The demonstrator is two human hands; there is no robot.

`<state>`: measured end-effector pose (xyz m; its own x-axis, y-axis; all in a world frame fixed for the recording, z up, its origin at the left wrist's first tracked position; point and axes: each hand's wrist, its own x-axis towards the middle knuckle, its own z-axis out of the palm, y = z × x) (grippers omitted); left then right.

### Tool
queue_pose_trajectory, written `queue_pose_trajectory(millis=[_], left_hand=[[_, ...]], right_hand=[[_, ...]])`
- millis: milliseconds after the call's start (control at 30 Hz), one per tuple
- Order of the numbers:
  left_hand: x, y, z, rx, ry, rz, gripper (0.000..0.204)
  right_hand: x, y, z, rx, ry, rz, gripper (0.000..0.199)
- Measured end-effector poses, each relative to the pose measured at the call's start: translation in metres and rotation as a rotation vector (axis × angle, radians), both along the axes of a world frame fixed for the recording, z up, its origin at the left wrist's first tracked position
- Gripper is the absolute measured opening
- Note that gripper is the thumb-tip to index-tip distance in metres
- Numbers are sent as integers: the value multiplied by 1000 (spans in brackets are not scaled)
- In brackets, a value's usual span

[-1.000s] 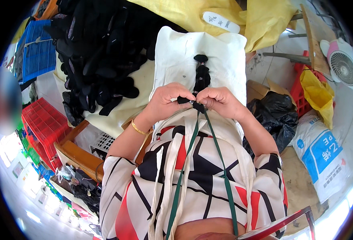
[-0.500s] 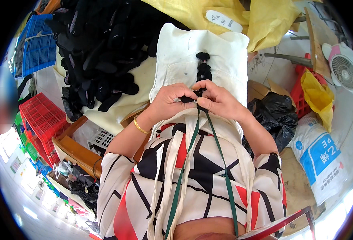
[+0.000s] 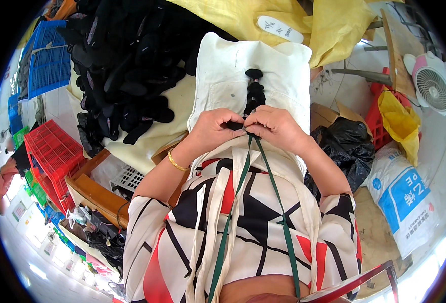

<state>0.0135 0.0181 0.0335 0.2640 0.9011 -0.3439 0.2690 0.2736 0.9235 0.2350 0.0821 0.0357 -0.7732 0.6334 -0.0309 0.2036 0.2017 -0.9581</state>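
Observation:
In the middle of the view, my left hand [image 3: 217, 127] and my right hand [image 3: 277, 129] meet fingertip to fingertip. Both are closed in a pinch on a small black fabric piece [image 3: 234, 125], mostly covered by the fingers. Just beyond the hands, a string of black fabric pieces [image 3: 254, 95] lies on the white cloth [image 3: 220, 76] over my lap. A green cord [image 3: 276, 184] hangs round my neck and runs down to near the hands.
A large heap of black fabric pieces [image 3: 116, 70] lies at the far left. Red [image 3: 56, 156] and blue [image 3: 48, 60] crates stand beyond it. To the right are a black plastic bag [image 3: 346, 144], a white-and-blue sack [image 3: 402, 197] and a fan [image 3: 432, 83]. A white sole-shaped piece [image 3: 280, 29] rests on yellow sheeting [image 3: 223, 15].
My right fingers have drawn in closer around the black fabric piece, their tips now bent against the left fingers. At the far left edge, a person has moved.

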Motion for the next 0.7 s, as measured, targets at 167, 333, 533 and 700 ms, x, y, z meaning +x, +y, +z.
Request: queue_pose_trajectory(millis=[167, 333, 533, 700], left_hand=[[1, 0, 5, -131, -121, 44, 23], [2, -1, 5, -142, -172, 82, 21], [1, -1, 2, -3, -97, 41, 18], [0, 0, 3, 97, -46, 32, 17]], right_hand=[[-1, -5, -10, -27, 22, -29, 8], [-3, -12, -27, -690, 81, -141, 12], [1, -15, -39, -821, 177, -236, 14], [4, -3, -26, -637, 46, -465, 18]])
